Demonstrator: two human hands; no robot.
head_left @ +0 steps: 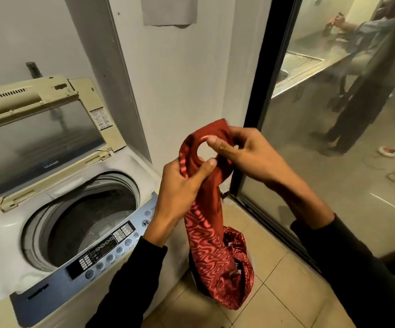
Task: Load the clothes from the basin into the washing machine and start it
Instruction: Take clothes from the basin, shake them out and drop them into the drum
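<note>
Two hands are wrapped around one red patterned garment (206, 235), which is being held up in the air just right of the washing machine (14, 245): the left hand (180, 192) has its fingers and thumb curled round the bunched fabric lower down, while the right hand (246, 155) pinches the top edge, where a round opening is stretched wide. The rest of the cloth is left dangling over the tiled floor (286, 292), pretty much beside the control panel (102, 252). The lid (38, 129) is propped up and the drum (85, 223) is open, though what's inside can't really be made out.
</note>
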